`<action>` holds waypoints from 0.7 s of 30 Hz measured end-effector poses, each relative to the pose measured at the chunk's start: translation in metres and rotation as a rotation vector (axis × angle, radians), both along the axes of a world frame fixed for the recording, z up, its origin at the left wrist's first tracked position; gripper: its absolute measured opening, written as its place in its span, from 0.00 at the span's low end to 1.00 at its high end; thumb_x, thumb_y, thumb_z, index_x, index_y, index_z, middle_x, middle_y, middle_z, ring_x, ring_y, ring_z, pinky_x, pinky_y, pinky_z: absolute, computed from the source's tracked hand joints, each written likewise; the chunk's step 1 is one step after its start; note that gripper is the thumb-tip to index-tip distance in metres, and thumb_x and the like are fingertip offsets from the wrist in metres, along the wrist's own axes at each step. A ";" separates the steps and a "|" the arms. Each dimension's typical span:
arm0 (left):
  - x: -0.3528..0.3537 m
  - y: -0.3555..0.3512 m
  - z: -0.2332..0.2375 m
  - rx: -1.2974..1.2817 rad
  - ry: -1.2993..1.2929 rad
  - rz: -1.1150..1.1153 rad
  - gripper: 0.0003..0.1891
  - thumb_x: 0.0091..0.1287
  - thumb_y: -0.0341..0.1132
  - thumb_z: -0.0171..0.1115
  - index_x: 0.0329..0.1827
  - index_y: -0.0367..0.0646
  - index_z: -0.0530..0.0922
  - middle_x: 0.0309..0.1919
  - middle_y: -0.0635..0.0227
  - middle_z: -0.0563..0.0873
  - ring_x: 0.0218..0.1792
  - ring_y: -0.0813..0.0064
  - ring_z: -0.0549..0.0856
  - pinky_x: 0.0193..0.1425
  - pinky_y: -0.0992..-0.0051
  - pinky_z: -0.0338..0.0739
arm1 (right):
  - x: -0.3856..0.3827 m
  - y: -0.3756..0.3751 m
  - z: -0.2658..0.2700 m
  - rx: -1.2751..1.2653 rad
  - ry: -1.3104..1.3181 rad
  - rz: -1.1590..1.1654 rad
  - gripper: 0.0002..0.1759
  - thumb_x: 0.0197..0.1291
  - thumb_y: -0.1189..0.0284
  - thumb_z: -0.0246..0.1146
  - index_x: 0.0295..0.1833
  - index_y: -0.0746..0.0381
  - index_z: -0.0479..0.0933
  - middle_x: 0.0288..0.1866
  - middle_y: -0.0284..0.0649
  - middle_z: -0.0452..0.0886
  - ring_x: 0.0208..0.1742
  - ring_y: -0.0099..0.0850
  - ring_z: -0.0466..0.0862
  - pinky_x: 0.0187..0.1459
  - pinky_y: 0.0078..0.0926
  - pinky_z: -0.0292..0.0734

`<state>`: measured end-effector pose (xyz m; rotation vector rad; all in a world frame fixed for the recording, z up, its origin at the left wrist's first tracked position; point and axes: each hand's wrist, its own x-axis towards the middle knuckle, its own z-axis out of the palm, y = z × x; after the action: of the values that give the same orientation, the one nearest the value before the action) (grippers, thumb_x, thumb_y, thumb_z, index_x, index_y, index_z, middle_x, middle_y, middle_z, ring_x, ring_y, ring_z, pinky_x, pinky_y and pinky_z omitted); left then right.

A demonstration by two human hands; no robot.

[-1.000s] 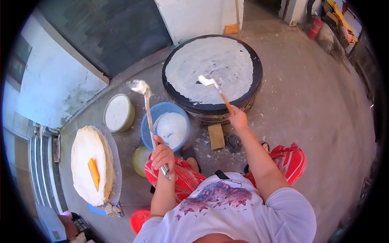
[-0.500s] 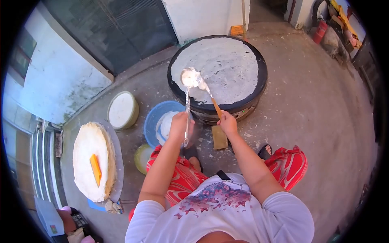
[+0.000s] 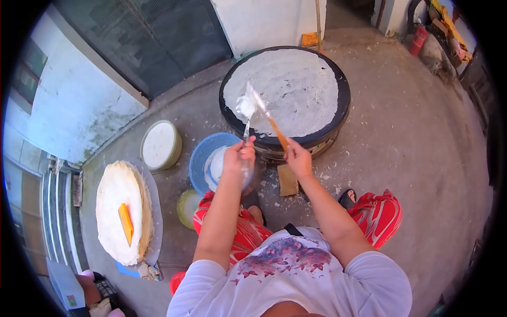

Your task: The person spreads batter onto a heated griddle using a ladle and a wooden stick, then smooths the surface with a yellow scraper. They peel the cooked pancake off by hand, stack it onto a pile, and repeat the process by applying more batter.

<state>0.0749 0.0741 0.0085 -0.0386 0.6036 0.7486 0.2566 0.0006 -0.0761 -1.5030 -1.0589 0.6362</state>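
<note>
My left hand [image 3: 238, 157] is closed round the metal handle of a ladle [image 3: 247, 108] whose bowl is coated in white batter. My right hand [image 3: 299, 158] grips the wooden handle of a spatula [image 3: 277, 132]; its batter-smeared blade meets or overlaps the ladle bowl, though actual contact is hard to tell. Both tools are above the near left part of a large round black griddle [image 3: 344, 98]. A thin, pale sheet of batter [image 3: 298, 87] covers most of the griddle. Below my left hand sits a blue basin [image 3: 196, 164] with white batter inside, partly hidden by that hand.
Left of the basin stands a tub [image 3: 159, 145] of white batter. A tall stack of thin flatbreads [image 3: 119, 211] with an orange scraper [image 3: 125, 224] on top is farther left. A yellowish bowl [image 3: 185, 208] is near my knee, a tan block [image 3: 287, 180] before the griddle.
The ladle has turned so its bowl looks tipped, and its handle end has dropped into a blur. The spatula blade has swung up and left against or over the bowl.
</note>
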 end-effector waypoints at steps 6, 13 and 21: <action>-0.025 -0.012 0.049 -0.043 -0.802 -0.013 0.19 0.67 0.28 0.41 0.59 0.24 0.61 0.24 0.67 0.69 0.18 0.81 0.69 0.17 0.82 0.66 | 0.037 0.027 -0.001 -0.344 -0.336 -0.298 0.16 0.60 0.71 0.54 0.54 0.60 0.73 0.36 0.44 0.82 0.33 0.33 0.82 0.37 0.28 0.75; -0.111 -0.020 0.066 0.034 -0.534 0.050 0.19 0.69 0.32 0.40 0.59 0.28 0.62 0.24 0.68 0.69 0.17 0.82 0.67 0.16 0.82 0.63 | -0.024 -0.013 0.012 -0.432 -0.214 0.543 0.14 0.56 0.67 0.59 0.48 0.57 0.78 0.40 0.40 0.82 0.37 0.27 0.80 0.42 0.23 0.74; -0.212 -0.023 -0.050 -0.270 0.254 0.083 0.19 0.70 0.39 0.40 0.52 0.29 0.66 0.23 0.68 0.70 0.16 0.82 0.66 0.15 0.84 0.61 | 0.060 -0.061 0.045 -0.296 0.331 0.116 0.33 0.54 0.83 0.54 0.66 0.54 0.59 0.52 0.38 0.72 0.31 0.26 0.79 0.27 0.22 0.76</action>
<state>-0.1368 0.0507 -0.0418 -0.2206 0.9479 0.7534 0.3161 -0.0603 -0.0310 -1.5251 -0.8247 1.1213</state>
